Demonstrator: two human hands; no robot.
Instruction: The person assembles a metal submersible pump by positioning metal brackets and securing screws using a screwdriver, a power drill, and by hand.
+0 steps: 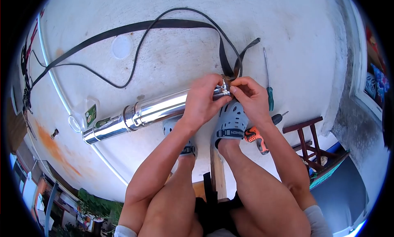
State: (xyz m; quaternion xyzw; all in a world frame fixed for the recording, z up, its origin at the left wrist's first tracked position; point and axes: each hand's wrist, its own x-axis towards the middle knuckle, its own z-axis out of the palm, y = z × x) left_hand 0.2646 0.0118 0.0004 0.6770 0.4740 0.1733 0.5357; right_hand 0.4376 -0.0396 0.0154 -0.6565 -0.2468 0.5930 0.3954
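Note:
A long, shiny steel submersible pump [160, 107] lies at a slant over my shoes, its narrow outlet end toward the right. My left hand [203, 98] grips the pump close to that end, fingers and thumb around it. Right at the outlet, my right hand [249, 96] is closed in a pinch of thumb and fingers on a small part that the fingers mostly hide. A flat black hose [223, 58] and a thin black cable [180, 8] run to the same end. A brownish metal piece, perhaps a clamp, shows between the hands.
A green-handled screwdriver [270, 98] and an orange power drill [256, 137] lie right of my shoes [232, 120]. A clear plastic jug [88, 109], a white pipe [55, 79] and a round white lid [122, 47] are on the left. A wooden stool [312, 142] stands at right.

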